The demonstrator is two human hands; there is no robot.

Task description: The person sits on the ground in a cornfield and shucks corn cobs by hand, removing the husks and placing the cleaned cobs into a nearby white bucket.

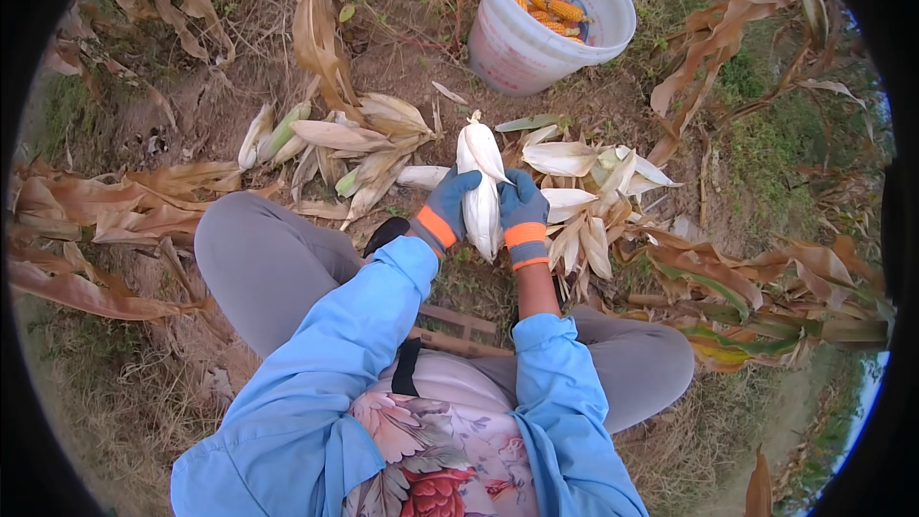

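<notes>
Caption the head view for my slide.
Left hand and right hand, both gloved, grip a pale-husked corn ear; beyond, a white bucket holds yellow corn.

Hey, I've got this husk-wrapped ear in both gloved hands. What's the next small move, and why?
I'd probably peel back the husk with your right hand while your left hand steadies the ear. Both hands hold it, no kernels show on it, and the orange ears visible in the white bucket are bare.
</notes>
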